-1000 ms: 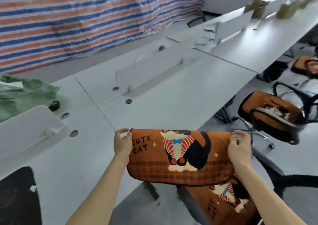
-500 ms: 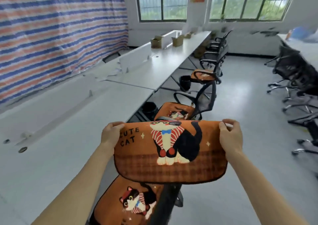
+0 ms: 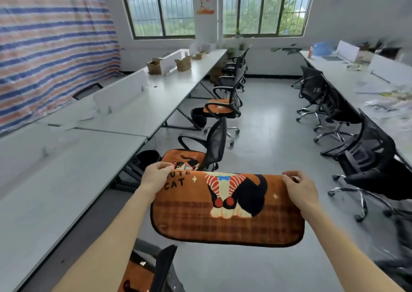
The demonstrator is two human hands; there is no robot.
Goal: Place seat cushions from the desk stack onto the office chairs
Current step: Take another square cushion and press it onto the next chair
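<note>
At the bottom edge of the frame, a near chair [image 3: 165, 267] already carries an orange pad. Just above it, lower middle, the seat cushion [image 3: 223, 222] hangs in the air between both hands. The left hand [image 3: 156, 176] pinches its upper left corner and the right hand [image 3: 299, 190] pinches the upper right. It droops, so it is probably light, soft and floppy, and best held by two corners. The counter [image 3: 55, 180] edge runs up the left, and the floor [image 3: 267, 135] aisle lies open up the middle. Beyond stand a second chair [image 3: 215, 144] and a third chair [image 3: 223, 111], both padded, then bare chairs [image 3: 236, 73].
</note>
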